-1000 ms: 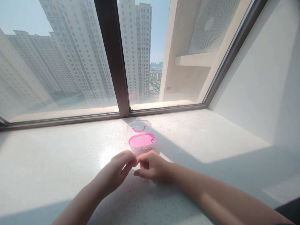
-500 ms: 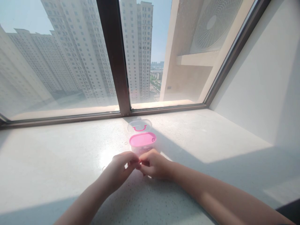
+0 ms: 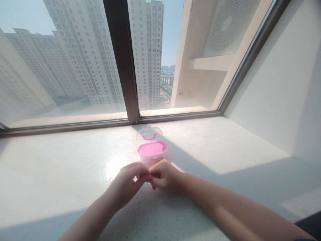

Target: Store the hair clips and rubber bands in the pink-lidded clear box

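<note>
Two bare hands, left hand (image 3: 128, 180) and right hand (image 3: 166, 177), close together at the middle of the view, with fingertips meeting just in front of an oval, translucent plastic tub (image 3: 148, 162). In both hands, fingers bent inward and thumbs brought near to the forefingers, in a pinching pose. Impossible to tell, with the fingers hiding the gap, whether around something small or around nothing. Upright on the white, speckled stone windowsill (image 3: 62, 167), the tub, partly covered from sight by the hands in front. On this tub, a flat, pink, oval plastic top (image 3: 151, 149), and near to its right end a small dark loop-shaped detail (image 3: 164, 149), too small to name with certainty. Directly behind, toward the window frame (image 3: 122, 60) of dark brown colour, a clear oval plastic piece (image 3: 149, 133) with a curved pink strip (image 3: 149, 139). Just beside the tub, on its left, one small thin ring (image 3: 134, 153); close to the left wrist, another thin ring (image 3: 110, 180), pale also. Beyond the windowsill, tall, pale apartment towers (image 3: 85, 57), and up at the right, an outdoor fan unit (image 3: 227, 25) with round grille. Across the stone, bright sunlight and broad, slanting shadows.
</note>
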